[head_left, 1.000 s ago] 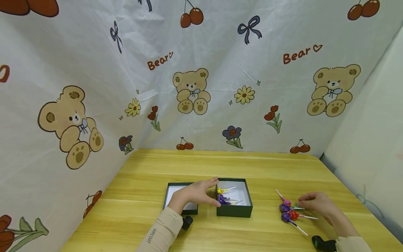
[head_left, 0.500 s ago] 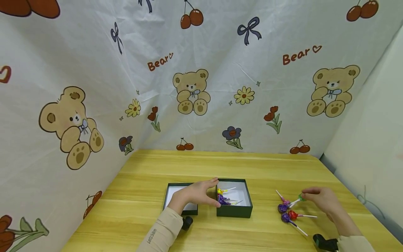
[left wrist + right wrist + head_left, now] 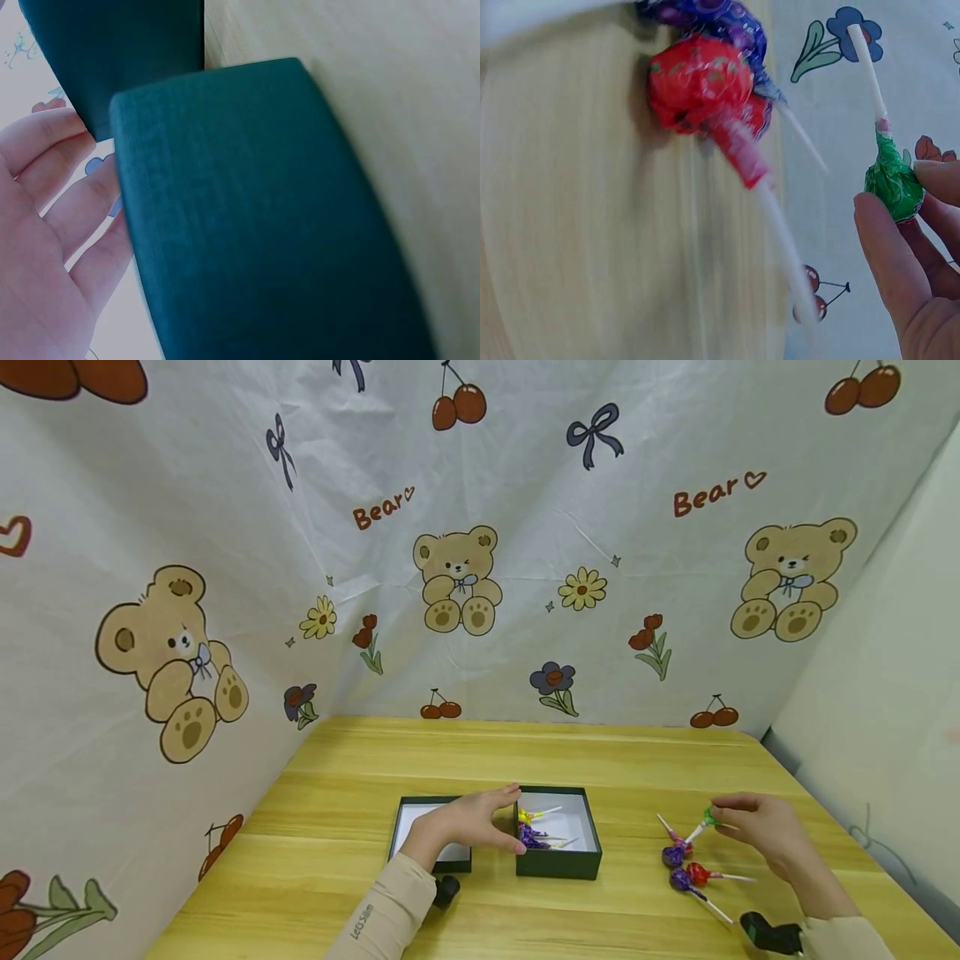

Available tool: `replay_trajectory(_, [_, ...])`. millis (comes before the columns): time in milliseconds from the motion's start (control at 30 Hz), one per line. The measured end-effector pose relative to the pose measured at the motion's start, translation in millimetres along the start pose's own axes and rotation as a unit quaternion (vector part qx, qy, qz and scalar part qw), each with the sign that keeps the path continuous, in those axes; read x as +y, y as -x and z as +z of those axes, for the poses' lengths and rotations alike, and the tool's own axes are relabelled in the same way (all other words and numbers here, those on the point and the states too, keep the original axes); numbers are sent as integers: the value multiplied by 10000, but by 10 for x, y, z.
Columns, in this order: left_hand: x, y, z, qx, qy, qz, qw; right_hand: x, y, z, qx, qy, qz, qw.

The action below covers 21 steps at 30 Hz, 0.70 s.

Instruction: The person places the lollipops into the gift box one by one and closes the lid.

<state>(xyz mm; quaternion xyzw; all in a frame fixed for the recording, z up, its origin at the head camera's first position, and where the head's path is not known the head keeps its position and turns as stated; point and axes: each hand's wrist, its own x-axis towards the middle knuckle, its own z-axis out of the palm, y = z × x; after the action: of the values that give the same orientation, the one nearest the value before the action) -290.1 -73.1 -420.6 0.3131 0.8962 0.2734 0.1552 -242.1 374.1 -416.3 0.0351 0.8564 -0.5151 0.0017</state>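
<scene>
My right hand (image 3: pixel 761 828) pinches a green-wrapped lollipop (image 3: pixel 897 187) by its candy head between thumb and fingertips. Its white stick points down-left in the head view, overlapping a pink lollipop (image 3: pixel 681 843) and a purple one (image 3: pixel 672 857). Just nearer lie a red lollipop (image 3: pixel 697 873) and another purple one (image 3: pixel 681 880). My left hand (image 3: pixel 474 820) spreads thumb and fingers along the left side of a dark green box (image 3: pixel 558 864), fingertips at its corners. Inside that box are yellow (image 3: pixel 525 816) and purple lollipops (image 3: pixel 530 837), partly hidden by its left wall.
A second shallow green box or lid (image 3: pixel 452 865) with a white inside sits under my left wrist, partly covered by the hand. Everything rests on a yellow wood-grain table (image 3: pixel 600 910). A bear-print cloth (image 3: pixel 510 485) hangs behind and at the left; a pale wall stands right.
My right hand has lifted the green lollipop from the loose group, turning its stick toward the lower left, and shifted slightly away from me. My left hand stays at the box.
</scene>
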Motion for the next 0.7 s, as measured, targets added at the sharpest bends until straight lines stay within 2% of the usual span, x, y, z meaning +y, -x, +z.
replay_trajectory(233, [-9, -7, 6, -4, -19, -5, 10000, -124, 41, 102, -160, -102, -380, 9991])
replay_trajectory(500, [-24, -19, 11, 9, -36, 16, 10000, -262, 59, 175, -165, 658, -463, 9966])
replay_trajectory(700, [-31, -20, 19, 23, -32, 28, 10000, -311, 29, 264, -183, 734, -567, 9955])
